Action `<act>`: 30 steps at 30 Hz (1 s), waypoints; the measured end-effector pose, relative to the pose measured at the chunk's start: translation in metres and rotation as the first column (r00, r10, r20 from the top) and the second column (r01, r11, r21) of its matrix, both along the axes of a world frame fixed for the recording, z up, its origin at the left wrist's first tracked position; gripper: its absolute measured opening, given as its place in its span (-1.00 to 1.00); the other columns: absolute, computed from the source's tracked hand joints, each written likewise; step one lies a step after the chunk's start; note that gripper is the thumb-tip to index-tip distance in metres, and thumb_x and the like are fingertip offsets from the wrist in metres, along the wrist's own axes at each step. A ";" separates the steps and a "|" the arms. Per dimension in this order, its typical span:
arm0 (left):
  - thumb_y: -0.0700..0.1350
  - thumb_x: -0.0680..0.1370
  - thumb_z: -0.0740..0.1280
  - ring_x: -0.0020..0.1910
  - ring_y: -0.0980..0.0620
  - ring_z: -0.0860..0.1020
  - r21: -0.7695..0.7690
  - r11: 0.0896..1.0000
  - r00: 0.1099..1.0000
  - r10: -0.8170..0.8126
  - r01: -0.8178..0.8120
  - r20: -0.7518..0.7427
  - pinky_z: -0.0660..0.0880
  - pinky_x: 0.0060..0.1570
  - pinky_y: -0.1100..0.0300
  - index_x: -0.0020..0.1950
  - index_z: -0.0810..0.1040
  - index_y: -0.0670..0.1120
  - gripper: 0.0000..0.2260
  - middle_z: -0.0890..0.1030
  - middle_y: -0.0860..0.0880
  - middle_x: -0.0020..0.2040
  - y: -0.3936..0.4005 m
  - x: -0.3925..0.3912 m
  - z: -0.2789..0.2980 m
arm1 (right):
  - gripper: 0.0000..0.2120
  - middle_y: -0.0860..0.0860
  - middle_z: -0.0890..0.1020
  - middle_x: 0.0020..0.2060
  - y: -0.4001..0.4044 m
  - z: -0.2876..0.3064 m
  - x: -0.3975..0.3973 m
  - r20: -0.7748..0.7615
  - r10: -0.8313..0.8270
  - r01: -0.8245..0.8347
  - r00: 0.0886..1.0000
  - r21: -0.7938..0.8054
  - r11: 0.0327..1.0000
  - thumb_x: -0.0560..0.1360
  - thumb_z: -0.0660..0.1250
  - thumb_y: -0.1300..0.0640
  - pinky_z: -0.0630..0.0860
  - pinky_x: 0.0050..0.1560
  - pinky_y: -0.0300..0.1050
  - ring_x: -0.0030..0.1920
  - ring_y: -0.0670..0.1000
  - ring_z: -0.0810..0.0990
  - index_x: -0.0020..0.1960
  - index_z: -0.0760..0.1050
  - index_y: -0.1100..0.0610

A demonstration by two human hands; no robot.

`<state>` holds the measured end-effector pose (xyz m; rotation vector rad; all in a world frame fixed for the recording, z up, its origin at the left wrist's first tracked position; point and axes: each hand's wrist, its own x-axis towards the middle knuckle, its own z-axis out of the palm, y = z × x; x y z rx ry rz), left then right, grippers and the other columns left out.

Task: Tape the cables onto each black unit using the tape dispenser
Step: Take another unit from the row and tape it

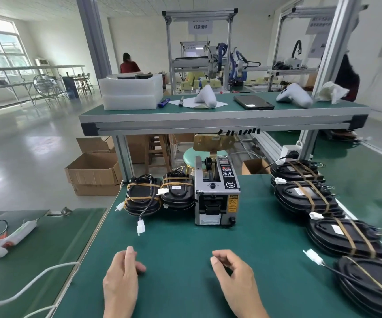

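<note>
A grey automatic tape dispenser stands mid-table on the green mat. Left of it sit two stacks of black oval units, bound with tan bands; a cable with a white connector dangles from the left stack. Along the right edge runs a row of several more black units with tan bands and white connectors. My left hand and my right hand rest near the front edge, fingers loosely curled, holding nothing. Short black tape strips hang from the shelf edge above.
An upper shelf carries white foam trays, a tablet and white housings. A white glue gun lies on the left table, with a white cord trailing. Cardboard boxes sit on the floor. A person sits far back.
</note>
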<state>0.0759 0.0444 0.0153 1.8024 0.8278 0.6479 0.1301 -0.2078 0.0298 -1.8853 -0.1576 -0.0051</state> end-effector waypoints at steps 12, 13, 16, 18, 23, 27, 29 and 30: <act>-0.04 0.72 0.29 -0.19 0.03 0.63 0.079 0.995 0.997 -0.049 0.054 -0.060 0.39 -0.17 0.45 -0.25 0.60 -0.10 -0.64 0.66 0.04 -0.43 -0.006 -0.001 0.009 | -0.86 0.06 0.78 -0.15 -0.057 0.001 -0.025 -0.215 -0.167 0.230 0.962 0.316 0.921 0.61 0.37 0.32 0.58 0.21 -0.02 -0.02 0.02 0.75 0.03 0.69 0.16; -0.05 0.72 0.30 -0.19 0.02 0.63 0.079 0.995 0.997 -0.054 0.059 -0.060 0.37 -0.19 0.51 -0.26 0.60 -0.11 -0.64 0.66 0.04 -0.43 -0.007 -0.002 0.010 | -0.86 0.08 0.78 -0.16 -0.070 0.002 -0.025 -0.230 -0.217 0.286 0.949 0.331 0.899 0.61 0.37 0.34 0.59 0.19 0.03 -0.01 0.08 0.76 0.03 0.69 0.18; -0.07 0.71 0.31 -0.20 0.02 0.63 0.095 0.993 0.995 -0.064 0.071 -0.072 0.37 -0.19 0.49 -0.27 0.60 -0.11 -0.65 0.66 0.04 -0.43 -0.007 -0.003 0.013 | -0.85 0.12 0.77 -0.15 -0.112 0.017 -0.019 -0.245 -0.368 0.436 0.897 0.348 0.830 0.61 0.36 0.35 0.58 0.11 0.11 0.00 0.18 0.73 0.05 0.67 0.18; -0.08 0.70 0.32 -0.20 0.03 0.63 0.104 0.992 0.995 -0.066 0.074 -0.074 0.35 -0.18 0.55 -0.27 0.60 -0.11 -0.65 0.65 0.05 -0.44 -0.007 -0.003 0.013 | -0.85 0.11 0.76 -0.08 -0.142 0.029 -0.015 -0.219 -0.504 0.549 0.836 0.342 0.762 0.60 0.38 0.31 0.59 0.03 0.04 -0.01 0.15 0.72 0.05 0.66 0.11; -0.06 0.70 0.31 -0.20 0.02 0.63 0.113 0.990 0.993 -0.076 0.086 -0.089 0.37 -0.19 0.48 -0.27 0.59 -0.10 -0.65 0.65 0.06 -0.45 -0.009 -0.004 0.014 | -0.81 0.13 0.58 -0.16 -0.222 0.033 -0.009 -0.306 -0.827 0.880 0.471 0.220 0.420 0.56 0.44 0.11 0.62 0.10 0.10 -0.18 0.17 0.55 0.13 0.57 0.15; -0.08 0.70 0.33 -0.22 0.00 0.64 0.119 0.990 0.994 -0.068 0.078 -0.090 0.35 -0.20 0.53 -0.29 0.59 -0.11 -0.64 0.64 0.06 -0.46 -0.010 -0.004 0.016 | -0.58 0.18 0.57 -0.01 -0.238 0.020 -0.013 -0.513 -0.760 0.918 0.398 0.223 0.329 0.47 0.53 -0.01 0.62 0.18 0.13 -0.06 0.19 0.58 0.11 0.52 0.27; -0.07 0.70 0.32 -0.22 -0.01 0.64 0.111 0.990 0.993 -0.073 0.083 -0.089 0.36 -0.21 0.54 -0.28 0.60 -0.13 -0.64 0.65 0.05 -0.45 -0.011 -0.005 0.017 | -0.48 0.21 0.56 0.12 -0.238 0.021 -0.013 -0.606 -0.692 0.917 0.392 0.316 0.243 0.46 0.56 0.00 0.55 0.27 0.18 0.14 0.20 0.60 0.18 0.47 0.34; -0.07 0.70 0.32 -0.22 -0.01 0.63 0.108 0.990 0.993 -0.075 0.085 -0.095 0.37 -0.21 0.49 -0.28 0.60 -0.14 -0.64 0.65 0.04 -0.44 -0.011 -0.006 0.016 | -0.44 0.22 0.54 0.13 -0.236 0.027 -0.012 -0.636 -0.639 0.898 0.434 0.359 0.253 0.47 0.55 -0.05 0.53 0.30 0.18 0.20 0.21 0.58 0.23 0.46 0.32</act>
